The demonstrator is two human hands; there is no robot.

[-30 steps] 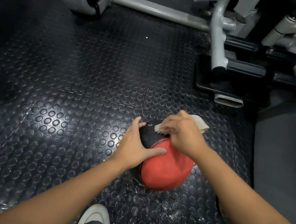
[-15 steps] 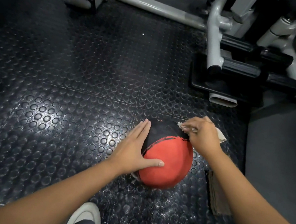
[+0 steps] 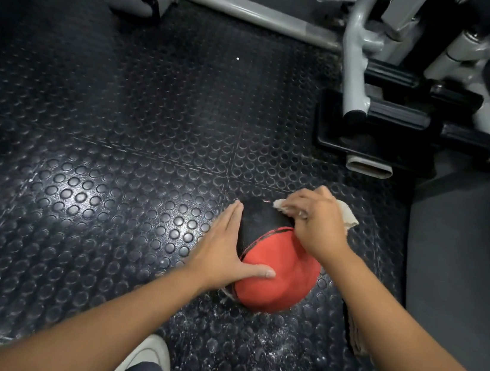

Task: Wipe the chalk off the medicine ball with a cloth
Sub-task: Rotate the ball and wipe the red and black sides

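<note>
looking down through the head camera, i see the medicine ball (image 3: 275,279) sitting on the studded black rubber floor (image 3: 115,168), just ahead of a white shoe (image 3: 146,356) at the bottom edge. its near half is red and its far half black. the left hand (image 3: 222,254) lies flat against the ball's left side, fingers straight and together, pointing away, with the thumb (image 3: 257,271) stretched across the red part; it presses rather than grips. the right hand (image 3: 316,226) sits on the far right top of the ball, over the black part, fingers curled around a pale cloth (image 3: 347,217). one corner of the cloth pokes out to the left under the fingertips, and the rest bunches out behind the hand on the right. white chalk dust (image 3: 249,335) speckles the floor on the near side of the ball. a flat, worn strip (image 3: 354,330) lies on the floor under the right forearm; i cannot tell what it is. at the top right stands the grey tubular frame (image 3: 352,59) of a gym machine with black pads, well apart from the ball.
</note>
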